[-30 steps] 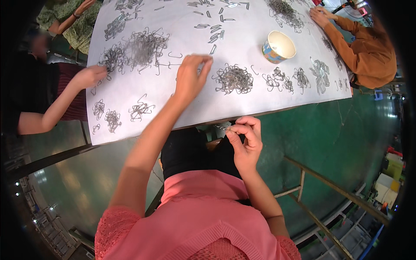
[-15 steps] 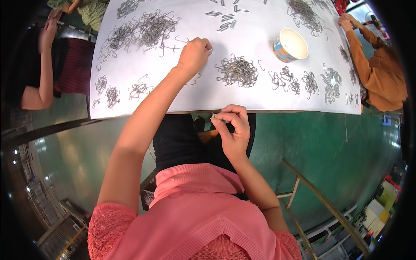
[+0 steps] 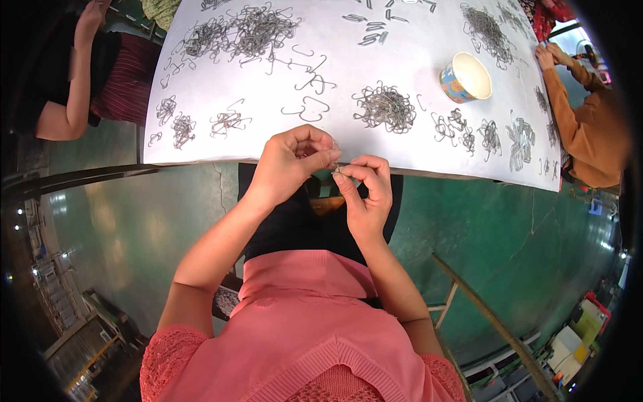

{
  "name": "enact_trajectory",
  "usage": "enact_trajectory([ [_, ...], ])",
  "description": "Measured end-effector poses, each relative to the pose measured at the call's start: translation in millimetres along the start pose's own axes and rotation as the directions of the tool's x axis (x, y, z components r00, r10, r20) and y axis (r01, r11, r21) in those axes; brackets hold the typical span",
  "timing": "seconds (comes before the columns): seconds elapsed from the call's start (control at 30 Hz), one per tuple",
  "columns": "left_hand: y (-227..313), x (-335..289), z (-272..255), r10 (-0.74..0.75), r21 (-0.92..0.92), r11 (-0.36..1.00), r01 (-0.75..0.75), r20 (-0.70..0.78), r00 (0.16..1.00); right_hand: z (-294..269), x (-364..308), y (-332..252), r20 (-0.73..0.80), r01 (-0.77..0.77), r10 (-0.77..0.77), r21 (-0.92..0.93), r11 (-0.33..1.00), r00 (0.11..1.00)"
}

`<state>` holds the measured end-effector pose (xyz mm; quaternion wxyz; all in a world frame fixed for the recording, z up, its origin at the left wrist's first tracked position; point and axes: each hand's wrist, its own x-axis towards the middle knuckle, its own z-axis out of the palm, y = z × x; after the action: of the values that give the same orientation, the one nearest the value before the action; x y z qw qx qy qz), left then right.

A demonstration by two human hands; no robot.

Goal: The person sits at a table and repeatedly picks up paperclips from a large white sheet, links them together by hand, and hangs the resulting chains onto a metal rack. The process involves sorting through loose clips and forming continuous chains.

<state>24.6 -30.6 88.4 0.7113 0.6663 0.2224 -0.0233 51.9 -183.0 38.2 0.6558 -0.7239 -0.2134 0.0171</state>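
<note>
At the near edge of the white-covered table [image 3: 402,151], my two hands meet with fingertips nearly touching. My left hand [image 3: 291,164] is closed in a pinch on a small shiny metal piece, partly hidden by the fingers. A tiny wire piece shows at the thumb and forefinger of my right hand [image 3: 367,191], also pinched closed. Just beyond the left hand lie a few loose bent wire hooks [image 3: 315,106]. A dense pile of wire hooks [image 3: 384,107] sits beyond the right hand.
Bigger heaps of hooks [image 3: 258,30] cover the far left. A paper cup [image 3: 459,86] stands right of the middle, with narrow metal loops [image 3: 520,141] nearer the right edge. People work at the left [image 3: 67,100] and right [image 3: 583,120] sides.
My left hand has drawn back from the loose hooks on the table to my right hand at the near edge. The right hand stays pinched in about the same place.
</note>
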Motion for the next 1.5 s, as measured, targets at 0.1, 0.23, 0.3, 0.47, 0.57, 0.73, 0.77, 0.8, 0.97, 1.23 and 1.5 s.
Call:
enact_trajectory([
  [0.1,-8.3,-7.8,-2.8,0.064,-0.005,0.998,-0.064,-0.033,0.997,6.2,-0.5,0.1,-0.010,0.060,-0.061,-0.065,0.996,0.998],
  [0.23,-13.1,-19.4,-7.4,0.217,0.190,0.960,-0.205,-0.043,0.975,12.4,-5.2,-4.4,0.024,0.034,-0.032,-0.107,0.994,0.999],
  [0.3,-22.5,-22.3,-11.9,0.275,0.184,0.948,-0.260,-0.061,0.960,12.0,-3.0,-6.5,0.073,0.077,-0.070,-0.097,0.992,0.995],
  [0.47,-28.6,-29.1,-23.8,0.367,0.229,0.908,-0.351,-0.028,0.930,1.5,40.8,1.4,0.170,0.064,-0.026,-0.221,0.973,0.985],
  [0.57,-35.0,-32.0,-25.3,0.373,0.201,0.912,-0.357,-0.046,0.927,23.2,101.3,9.4,0.302,0.154,-0.053,-0.320,0.935,0.952],
  [0.73,-37.3,-33.9,-25.4,0.337,0.189,0.928,-0.320,-0.062,0.939,74.1,195.1,50.3,0.419,0.189,0.055,-0.518,0.834,0.906],
  [0.77,-37.8,-35.0,-25.6,0.332,0.171,0.934,-0.315,-0.078,0.940,86.4,203.4,47.8,0.434,0.185,0.096,-0.561,0.807,0.896],
  [0.8,-38.6,-36.0,-25.9,0.327,0.152,0.938,-0.311,-0.093,0.941,94.1,207.4,43.6,0.476,0.190,0.167,-0.613,0.767,0.863],
  [0.97,-44.0,-35.8,-25.6,0.341,0.144,0.935,-0.325,-0.108,0.934,118.9,210.6,46.1,0.619,0.444,0.251,-0.739,0.507,0.744],
  [1.23,-48.1,-30.9,-23.6,0.350,0.189,0.927,-0.323,-0.134,0.927,62.6,167.7,-8.1,0.536,-0.296,0.382,-0.243,0.924,0.753],
  [1.5,-42.9,-25.1,-14.8,0.419,0.231,0.893,-0.386,-0.112,0.901,-3.0,48.5,-40.3,0.405,-0.657,0.531,0.304,0.690,0.745],
])
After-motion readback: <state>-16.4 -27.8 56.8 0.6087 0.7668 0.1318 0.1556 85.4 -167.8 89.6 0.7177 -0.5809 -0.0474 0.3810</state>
